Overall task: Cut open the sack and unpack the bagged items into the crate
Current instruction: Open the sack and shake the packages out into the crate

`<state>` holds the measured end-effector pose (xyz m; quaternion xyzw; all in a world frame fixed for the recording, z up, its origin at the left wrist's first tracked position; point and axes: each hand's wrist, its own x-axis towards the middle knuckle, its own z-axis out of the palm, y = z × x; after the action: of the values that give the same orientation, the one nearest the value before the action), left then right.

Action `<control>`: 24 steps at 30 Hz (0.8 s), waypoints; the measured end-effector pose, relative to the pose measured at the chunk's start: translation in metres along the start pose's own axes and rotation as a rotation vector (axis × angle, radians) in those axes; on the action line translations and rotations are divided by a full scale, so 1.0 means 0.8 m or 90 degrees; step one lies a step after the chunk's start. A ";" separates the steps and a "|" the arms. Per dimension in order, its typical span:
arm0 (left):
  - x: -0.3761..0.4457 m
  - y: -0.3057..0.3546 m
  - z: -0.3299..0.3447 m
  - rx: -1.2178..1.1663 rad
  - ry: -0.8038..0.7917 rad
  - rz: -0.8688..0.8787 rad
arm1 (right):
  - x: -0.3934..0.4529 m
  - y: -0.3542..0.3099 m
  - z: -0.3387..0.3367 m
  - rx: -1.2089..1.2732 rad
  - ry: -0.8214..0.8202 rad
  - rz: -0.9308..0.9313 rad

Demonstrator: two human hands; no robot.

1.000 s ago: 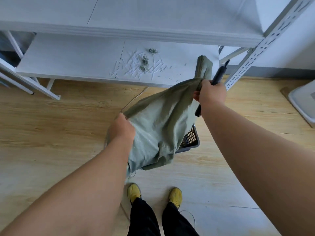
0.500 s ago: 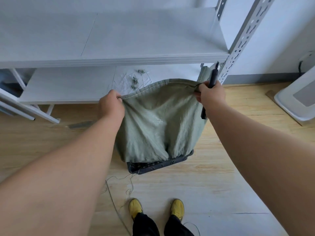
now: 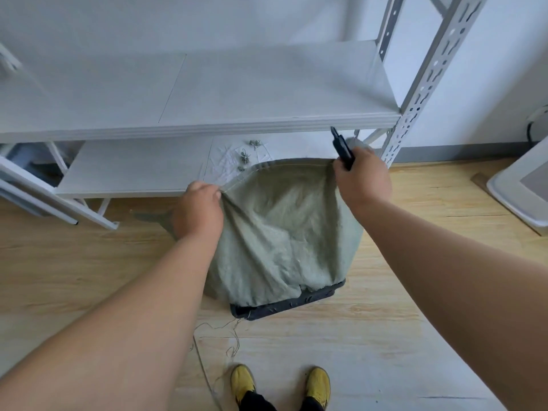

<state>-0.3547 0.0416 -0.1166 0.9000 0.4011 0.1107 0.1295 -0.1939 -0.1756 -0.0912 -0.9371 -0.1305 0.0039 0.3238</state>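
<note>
- Sack: a pale grey-green woven cloth, limp and creased, held up by its hemmed edge between both hands; its lower part droops into folds and drapes over the crate, hiding most of the crate's inside; I cannot tell whether anything is left in it.
- My left hand is clenched on the sack's left corner, cloth bunched under the curled fingers; the hem runs taut from there up and right to the other hand.
- My right hand grasps the right corner of the sack and, in the same fist, a slim black cutter; the tool's narrow tip sticks up and far-left out of the fist, just under the shelf edge.
- Crate: dark plastic, rectangular, sitting on the floor below the sack; only its near rim and a strip of slotted wall show.
- Floor: light wood-grain boards, smooth; thin loose threads trail across them just near the crate.
- Shelving unit: matt white boards on a perforated grey-white metal upright at right; on the lower board, far behind the sack, lie scattered pale strands and a few small grey-green knotted bits.
- Yellow shoes and dark trouser legs at the near edge, toes pointing at the crate.
- A white rounded object lies on the floor at far right, partly cut off.
</note>
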 end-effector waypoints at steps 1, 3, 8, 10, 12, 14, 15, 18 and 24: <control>-0.001 -0.001 -0.002 0.001 -0.008 0.006 | 0.000 -0.001 0.000 -0.008 0.004 -0.017; -0.007 -0.002 -0.006 0.009 -0.024 -0.004 | -0.002 -0.001 -0.003 -0.043 -0.029 -0.033; -0.028 0.007 -0.006 0.001 -0.061 -0.102 | -0.005 0.008 -0.017 -0.078 -0.066 -0.042; -0.035 0.015 -0.001 0.026 -0.085 -0.124 | -0.006 0.010 -0.016 -0.064 -0.082 -0.048; -0.039 0.028 0.003 0.052 -0.048 -0.075 | -0.009 0.007 -0.011 0.011 -0.057 -0.075; -0.038 0.047 0.006 0.053 -0.008 -0.010 | -0.014 0.003 -0.002 0.083 -0.088 -0.103; -0.036 0.057 0.008 0.029 0.000 0.035 | -0.016 0.001 0.004 0.116 -0.115 -0.095; -0.024 0.095 0.016 -0.040 -0.057 0.240 | -0.019 -0.003 0.012 0.175 -0.159 -0.044; 0.005 0.122 0.039 -0.091 -0.125 0.296 | 0.010 -0.009 0.003 0.043 -0.211 -0.090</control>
<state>-0.2749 -0.0225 -0.1142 0.9630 0.1600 0.0781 0.2021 -0.1883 -0.1668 -0.0882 -0.9007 -0.2477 0.1401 0.3282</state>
